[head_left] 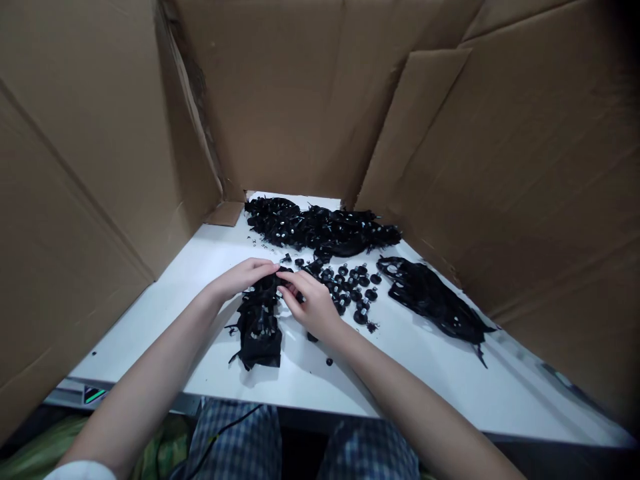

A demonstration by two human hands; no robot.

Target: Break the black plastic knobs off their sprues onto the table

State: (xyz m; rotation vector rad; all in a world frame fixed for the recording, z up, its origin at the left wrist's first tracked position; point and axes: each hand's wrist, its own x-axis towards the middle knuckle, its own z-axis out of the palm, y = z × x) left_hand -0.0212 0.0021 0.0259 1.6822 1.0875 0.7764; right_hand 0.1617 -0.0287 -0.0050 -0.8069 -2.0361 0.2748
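Note:
A black, frayed, sheet-like piece (260,333) with ragged strands lies on the white table in front of me. My left hand (245,277) reaches its far end from the left, thumb and fingers closed on the edge. From the other side my right hand (311,300) pinches the same end, and the fingertips of both hands nearly meet. Whatever small part sits between the fingertips is hidden. Just beyond my right hand is a cluster of small round black pieces (356,293) with shiny metal stems.
A long heap of black, ragged material (320,230) with shiny bits lies at the back. Another black bundle (435,300) rests at the right. Cardboard walls (280,100) enclose the white table (400,380) on three sides. A tiny black piece (329,362) lies near the front.

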